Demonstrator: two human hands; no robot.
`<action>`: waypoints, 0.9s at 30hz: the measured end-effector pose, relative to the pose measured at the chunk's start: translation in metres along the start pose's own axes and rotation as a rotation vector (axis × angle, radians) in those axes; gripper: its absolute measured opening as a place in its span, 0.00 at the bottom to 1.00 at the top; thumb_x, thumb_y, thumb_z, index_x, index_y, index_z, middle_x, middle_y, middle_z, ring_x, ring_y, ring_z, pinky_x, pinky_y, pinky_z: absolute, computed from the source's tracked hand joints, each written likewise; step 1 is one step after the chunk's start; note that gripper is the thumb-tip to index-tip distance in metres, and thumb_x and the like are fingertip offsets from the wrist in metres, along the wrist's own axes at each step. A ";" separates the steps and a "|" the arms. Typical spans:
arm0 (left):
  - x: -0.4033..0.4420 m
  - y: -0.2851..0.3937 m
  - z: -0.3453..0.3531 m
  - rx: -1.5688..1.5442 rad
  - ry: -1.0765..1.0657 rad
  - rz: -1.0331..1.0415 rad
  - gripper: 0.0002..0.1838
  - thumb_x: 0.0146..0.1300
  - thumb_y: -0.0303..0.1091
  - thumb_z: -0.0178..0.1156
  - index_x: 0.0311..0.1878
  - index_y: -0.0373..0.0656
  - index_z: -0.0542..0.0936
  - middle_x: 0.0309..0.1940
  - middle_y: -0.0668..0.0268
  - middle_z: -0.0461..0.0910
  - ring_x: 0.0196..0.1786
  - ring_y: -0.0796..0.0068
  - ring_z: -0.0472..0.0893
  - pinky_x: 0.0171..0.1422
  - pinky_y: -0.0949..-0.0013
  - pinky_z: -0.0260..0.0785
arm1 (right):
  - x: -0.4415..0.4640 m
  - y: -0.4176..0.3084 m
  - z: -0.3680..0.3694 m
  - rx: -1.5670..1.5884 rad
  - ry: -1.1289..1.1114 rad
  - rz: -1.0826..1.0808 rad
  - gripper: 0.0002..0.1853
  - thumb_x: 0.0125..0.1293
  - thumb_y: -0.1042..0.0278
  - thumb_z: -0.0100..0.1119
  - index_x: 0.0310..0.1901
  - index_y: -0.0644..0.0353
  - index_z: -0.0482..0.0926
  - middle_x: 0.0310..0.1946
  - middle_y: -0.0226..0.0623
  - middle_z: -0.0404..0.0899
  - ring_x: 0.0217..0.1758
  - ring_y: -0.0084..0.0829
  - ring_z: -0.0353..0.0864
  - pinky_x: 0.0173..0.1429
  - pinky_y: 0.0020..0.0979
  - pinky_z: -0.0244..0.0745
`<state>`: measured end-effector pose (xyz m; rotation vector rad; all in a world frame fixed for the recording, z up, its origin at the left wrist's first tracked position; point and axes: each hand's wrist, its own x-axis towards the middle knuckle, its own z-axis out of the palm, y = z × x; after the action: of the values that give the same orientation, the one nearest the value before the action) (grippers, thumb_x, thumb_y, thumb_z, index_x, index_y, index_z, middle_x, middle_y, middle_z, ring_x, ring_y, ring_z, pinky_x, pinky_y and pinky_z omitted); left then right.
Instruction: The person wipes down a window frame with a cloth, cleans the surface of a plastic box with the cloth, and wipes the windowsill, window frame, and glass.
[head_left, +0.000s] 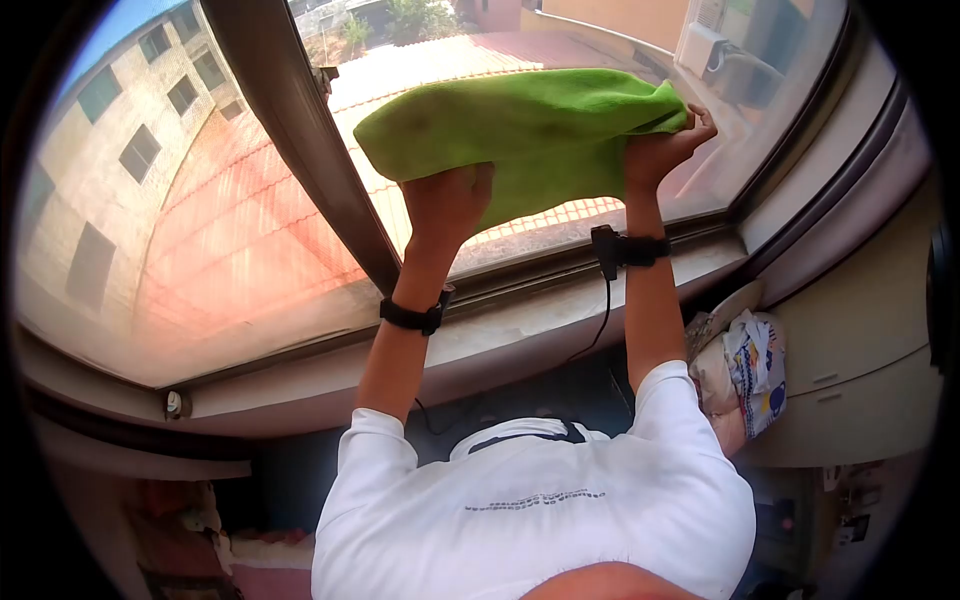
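Note:
A green cloth (530,115) is stretched between my two hands in front of the window, its upper part folded over and its lower part hanging down. My left hand (450,200) grips the cloth near its left end, the fingers partly covered by the fabric. At the right end, my right hand (670,148) is closed on the cloth's edge, with some fingers showing beyond it. Both arms reach forward over the window sill (520,305). Behind the cloth is the window glass (350,45); I cannot tell whether the cloth touches it.
A dark window frame post (300,140) stands to the left of the cloth. Bundled fabric (750,365) lies at the right, beside a pale cabinet (850,350). A thin cable (607,310) hangs from the right wrist strap (640,250). Outside is a reddish roof (220,250).

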<state>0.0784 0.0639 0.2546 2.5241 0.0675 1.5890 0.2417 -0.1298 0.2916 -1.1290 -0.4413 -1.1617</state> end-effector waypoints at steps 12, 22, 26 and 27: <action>0.010 0.011 0.016 0.148 0.166 0.050 0.20 0.61 0.43 0.66 0.52 0.42 0.83 0.48 0.57 0.83 0.52 0.50 0.80 0.58 0.47 0.70 | -0.014 0.018 -0.041 0.605 -0.643 0.869 0.16 0.70 0.57 0.60 0.52 0.59 0.76 0.26 0.37 0.79 0.21 0.32 0.75 0.23 0.33 0.72; 0.071 0.046 0.013 0.115 0.128 0.057 0.22 0.57 0.43 0.68 0.53 0.45 0.82 0.48 0.57 0.83 0.55 0.50 0.78 0.60 0.46 0.64 | 0.067 -0.004 -0.029 1.212 -1.276 0.738 0.45 0.72 0.32 0.45 0.71 0.71 0.61 0.53 0.66 0.78 0.53 0.57 0.83 0.55 0.56 0.84; 0.071 0.068 0.048 0.306 0.211 -0.050 0.26 0.55 0.41 0.73 0.56 0.42 0.81 0.51 0.54 0.82 0.58 0.51 0.79 0.63 0.51 0.69 | 0.061 0.000 -0.072 0.486 -1.352 0.548 0.27 0.68 0.64 0.68 0.65 0.63 0.72 0.60 0.46 0.78 0.62 0.41 0.80 0.65 0.42 0.76; 0.069 0.070 0.057 0.317 0.210 -0.059 0.26 0.55 0.41 0.73 0.56 0.42 0.81 0.51 0.54 0.82 0.58 0.51 0.79 0.63 0.51 0.69 | 0.059 -0.011 -0.077 0.386 -1.373 0.348 0.22 0.68 0.66 0.68 0.61 0.62 0.76 0.56 0.40 0.81 0.61 0.36 0.80 0.62 0.38 0.77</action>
<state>0.1568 -0.0026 0.3028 2.5316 0.4481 1.9483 0.2360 -0.2252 0.3099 -1.4423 -1.3650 0.1701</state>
